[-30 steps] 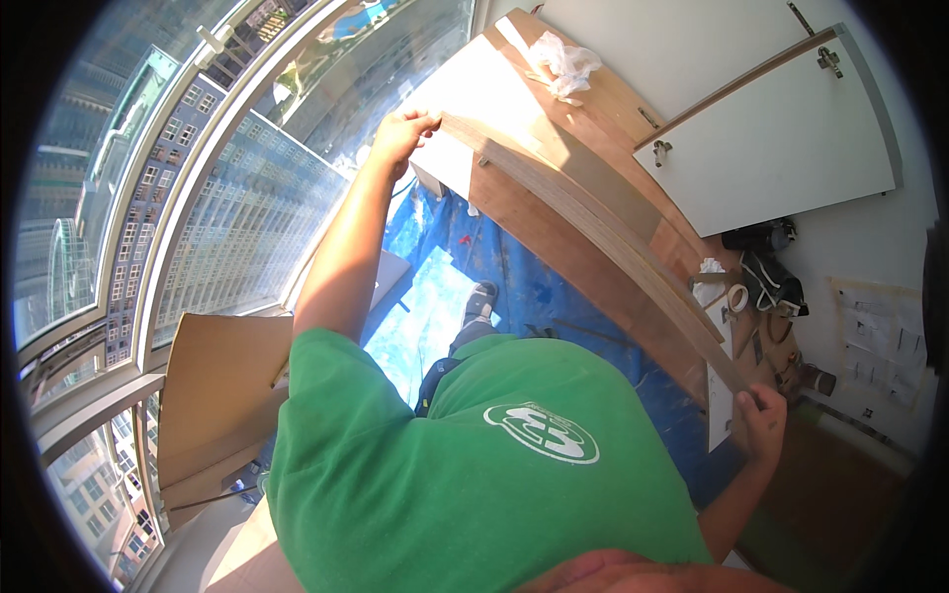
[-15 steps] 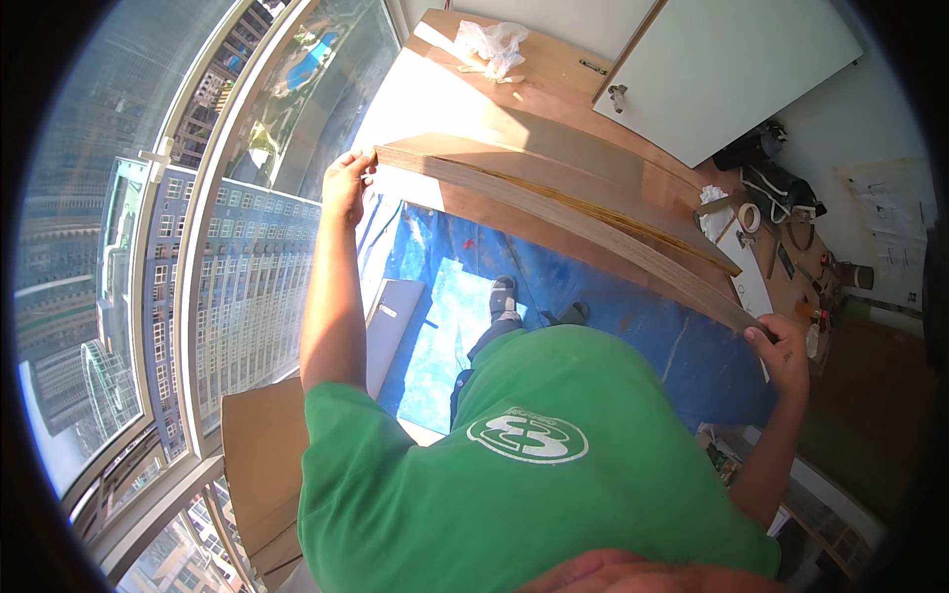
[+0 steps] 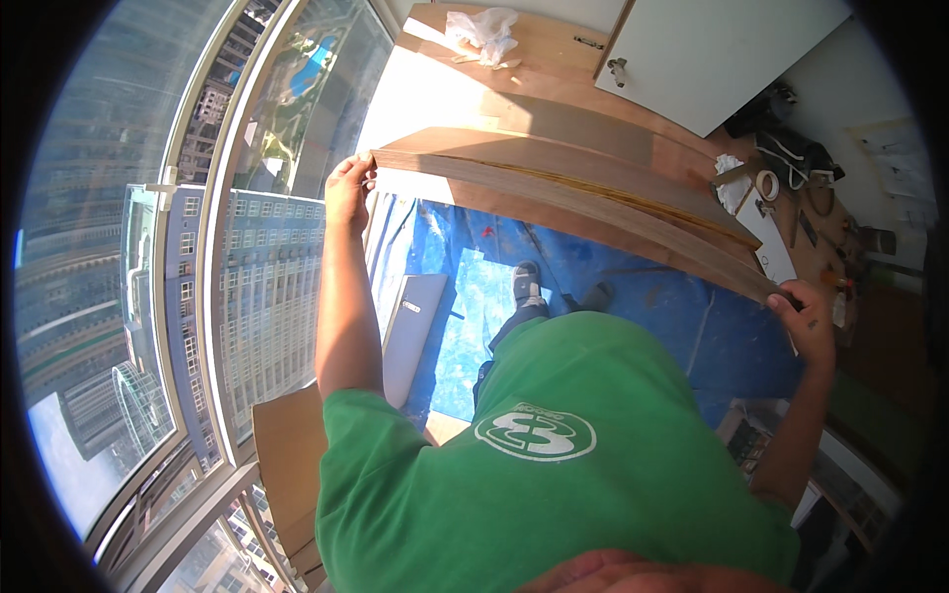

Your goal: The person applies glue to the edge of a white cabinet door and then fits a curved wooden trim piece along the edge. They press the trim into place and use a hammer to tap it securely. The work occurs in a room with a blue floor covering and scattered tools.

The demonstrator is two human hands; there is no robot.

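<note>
A long, thin wood-grain strip spans the view in front of me, its far end at the left and its near end at the right. My left hand pinches its left end beside the window. At the other end, my right hand grips it, thumb on the near side. Just behind the strip lies a brown panel with a yellowish edge, on a wooden work surface. Whether strip and panel touch along their length I cannot tell.
Blue sheeting covers the floor around my feet, with a pale grey panel at the left. Tall windows and cardboard stand left. A white door panel, tape roll and black bag are at the right.
My view has shifted a little, so most of the room appears farther right. Both hands keep hold of the strip's ends; its left end appears slightly closer to the brown panel.
</note>
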